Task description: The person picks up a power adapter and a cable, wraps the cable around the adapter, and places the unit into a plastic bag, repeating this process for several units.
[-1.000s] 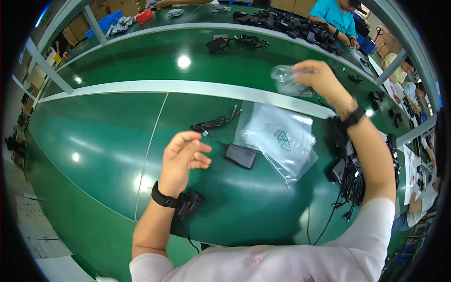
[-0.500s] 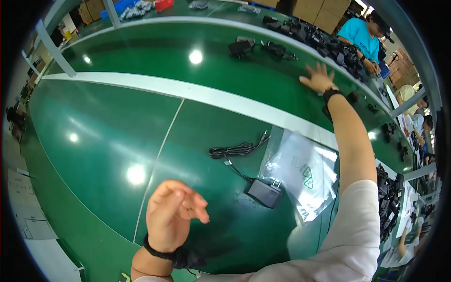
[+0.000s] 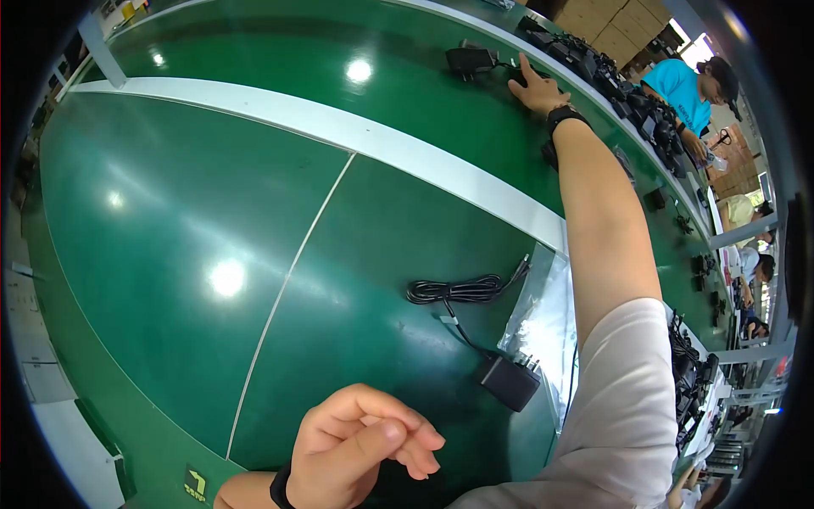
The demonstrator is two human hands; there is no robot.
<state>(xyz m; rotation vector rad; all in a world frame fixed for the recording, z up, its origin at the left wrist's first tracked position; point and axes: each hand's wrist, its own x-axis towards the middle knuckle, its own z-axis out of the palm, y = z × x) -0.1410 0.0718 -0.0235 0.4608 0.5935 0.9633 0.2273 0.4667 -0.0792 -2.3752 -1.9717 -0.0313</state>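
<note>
My left hand point(image 3: 360, 445) hovers over the near edge of the green worktable, fingers curled in and the thumb laid against them, with nothing showing between. Across the white rail, my right hand point(image 3: 540, 91) stretches over the far green surface, its index finger pointing out and the thumb apart. Its fingertips are beside the cord of a black power adapter point(image 3: 471, 59); whether they touch it I cannot tell. On the near table lies another black power adapter point(image 3: 509, 382), prongs up, joined to a bundled black cable point(image 3: 466, 289). Next to it is a clear plastic bag point(image 3: 543, 318), partly hidden by my right arm.
A white rail point(image 3: 280, 114) divides the near table point(image 3: 322, 339) from the far green surface point(image 3: 280, 51). Many black adapters point(image 3: 627, 97) are heaped along the far ledge. Others lie in a pile point(image 3: 691, 377) at right. A person in a blue shirt point(image 3: 678, 89) works beyond.
My right hand has moved left and farther away, to the cord of the adapter on the far surface. My left hand's thumb has closed against its fingers. The view has shifted.
</note>
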